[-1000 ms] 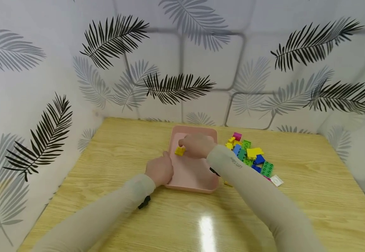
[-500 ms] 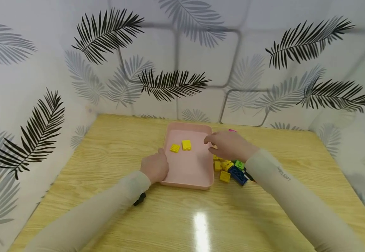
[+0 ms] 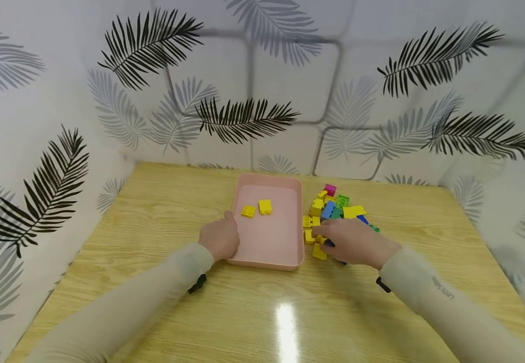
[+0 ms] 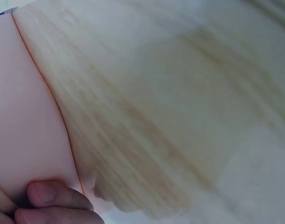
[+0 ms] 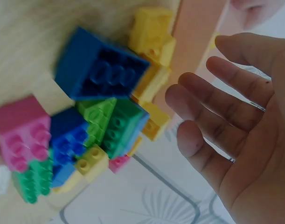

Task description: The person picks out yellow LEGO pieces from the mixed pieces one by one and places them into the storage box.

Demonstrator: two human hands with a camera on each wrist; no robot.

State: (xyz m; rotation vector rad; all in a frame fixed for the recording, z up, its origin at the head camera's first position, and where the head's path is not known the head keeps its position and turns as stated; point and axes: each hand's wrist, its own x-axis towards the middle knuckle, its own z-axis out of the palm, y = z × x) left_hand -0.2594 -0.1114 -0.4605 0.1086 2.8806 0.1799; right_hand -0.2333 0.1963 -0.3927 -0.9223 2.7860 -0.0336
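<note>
On the table stands a pink tray (image 3: 267,264), with two yellow toy bricks (image 3: 265,206) lying apart inside it. My left hand (image 3: 219,239) grips the tray's left wall, thumb at the rim; curled fingers (image 4: 58,195) show against the tray side in the left wrist view. Just right of the tray, my right hand (image 3: 357,243) hovers over the brick pile. Its fingers (image 5: 193,88) are loosely bent and hold nothing in the right wrist view. Beside them lie a dark blue brick (image 5: 70,70), yellow bricks (image 5: 149,30) and a green brick (image 5: 119,123).
Behind the right hand the pile goes on with a magenta brick (image 3: 330,189), a light green brick (image 3: 342,201) and a flat yellow piece (image 3: 354,211). A leaf-patterned wall covering (image 3: 289,151) rises at the back edge of the wooden table (image 3: 176,191).
My right hand has left the tray and moved right, down to the brick pile. A second yellow brick stays in the tray. The left hand keeps its grip on the wall.
</note>
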